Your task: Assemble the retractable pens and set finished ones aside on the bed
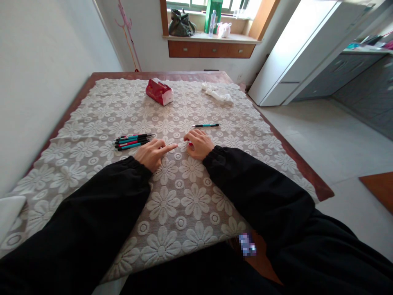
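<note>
At about nine o'clock on the desk, a bunch of pens lies on the lace cloth, just left of the left hand. That hand rests loosely curled, index finger pointing toward three o'clock, gripping nothing. Beside it, the right hand is closed over a small red thing, mostly hidden. At one o'clock from it lies a single teal pen. Farther off, toward twelve o'clock, sit a red tissue pack and a crumpled white plastic bag.
</note>
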A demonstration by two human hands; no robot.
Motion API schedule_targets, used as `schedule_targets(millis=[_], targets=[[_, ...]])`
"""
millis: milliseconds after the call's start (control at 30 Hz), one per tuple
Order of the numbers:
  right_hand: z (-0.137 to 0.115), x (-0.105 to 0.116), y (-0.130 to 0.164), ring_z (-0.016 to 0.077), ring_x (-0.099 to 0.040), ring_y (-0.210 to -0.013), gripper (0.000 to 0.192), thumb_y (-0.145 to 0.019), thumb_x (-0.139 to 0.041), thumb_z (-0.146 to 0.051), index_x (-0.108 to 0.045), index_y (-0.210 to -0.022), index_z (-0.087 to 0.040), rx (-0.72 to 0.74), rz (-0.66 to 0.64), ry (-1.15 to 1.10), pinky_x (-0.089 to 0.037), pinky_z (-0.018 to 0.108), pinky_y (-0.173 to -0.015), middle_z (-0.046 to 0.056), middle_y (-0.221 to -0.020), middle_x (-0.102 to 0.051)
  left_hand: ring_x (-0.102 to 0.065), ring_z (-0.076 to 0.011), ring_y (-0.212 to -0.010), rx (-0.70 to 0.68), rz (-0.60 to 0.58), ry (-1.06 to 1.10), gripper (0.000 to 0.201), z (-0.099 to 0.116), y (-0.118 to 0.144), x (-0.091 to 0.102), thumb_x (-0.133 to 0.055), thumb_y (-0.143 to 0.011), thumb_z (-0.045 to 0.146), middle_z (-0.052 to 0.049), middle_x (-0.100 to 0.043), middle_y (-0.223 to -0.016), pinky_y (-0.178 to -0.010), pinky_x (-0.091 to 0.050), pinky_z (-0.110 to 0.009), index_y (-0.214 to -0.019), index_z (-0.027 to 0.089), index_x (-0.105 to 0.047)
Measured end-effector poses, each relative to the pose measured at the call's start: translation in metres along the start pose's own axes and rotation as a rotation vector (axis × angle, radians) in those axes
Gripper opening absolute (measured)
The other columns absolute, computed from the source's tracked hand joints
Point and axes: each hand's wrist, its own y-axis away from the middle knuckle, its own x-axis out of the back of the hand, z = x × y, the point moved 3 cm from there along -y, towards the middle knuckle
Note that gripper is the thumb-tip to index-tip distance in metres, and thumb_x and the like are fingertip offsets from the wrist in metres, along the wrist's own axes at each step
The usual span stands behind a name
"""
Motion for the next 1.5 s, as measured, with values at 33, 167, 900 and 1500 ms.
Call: schedule_targets(millis=[33,167,900,1500], targets=[[0.000,0.001,0.000,0.0270,-0.053,-0.100,0.026,-0.076,-0.058,-0.015,-0.062,-0.100,-0.020,-0.026,0.010,0.025,-0.039,0.041,-0.090,0.009,-0.103,-0.068,-0.058,-0.0214,-0.091,0.004,-0.001,-0.010,0.071,0.000,0.000,0.000,-0.045,-0.083,-0.006,-0.007,-0.065,-0.095,-0.082,-0.052,-0.032,-0.140,0.031,-0.063],[0.002,0.001,0.000,0.0275,-0.053,-0.095,0.018,-0.074,-0.058,-0.014,-0.061,-0.090,-0.020,-0.082,-0.013,0.093,-0.039,0.041,-0.084,0.011,-0.098,-0.066,-0.058,-0.0215,-0.091,0.012,-0.009,-0.041,0.073,0.000,0.000,0.001,-0.044,-0.080,-0.007,-0.007,-0.065,-0.094,-0.082,-0.053,-0.032,-0.140,0.029,-0.063],[-0.004,-0.004,0.000,0.0181,-0.056,-0.089,0.019,-0.092,-0.041,-0.011,-0.057,-0.099,-0.020,0.225,0.059,-0.275,-0.045,0.031,-0.084,0.006,-0.096,-0.063,-0.058,-0.0200,-0.091,-0.027,0.008,-0.022,0.074,0.000,0.000,0.000,-0.047,-0.078,-0.008,-0.006,-0.066,-0.095,-0.084,-0.053,-0.031,-0.141,0.029,-0.063],[-0.003,-0.008,-0.001,0.0183,-0.057,-0.090,0.013,-0.101,-0.048,-0.024,-0.060,-0.103,-0.020,0.284,0.007,-0.233,-0.046,0.032,-0.085,0.007,-0.099,-0.067,-0.059,-0.0198,-0.089,-0.047,0.014,-0.026,0.070,0.000,-0.001,0.000,-0.048,-0.081,-0.006,-0.006,-0.066,-0.095,-0.082,-0.053,-0.031,-0.140,0.029,-0.063]])
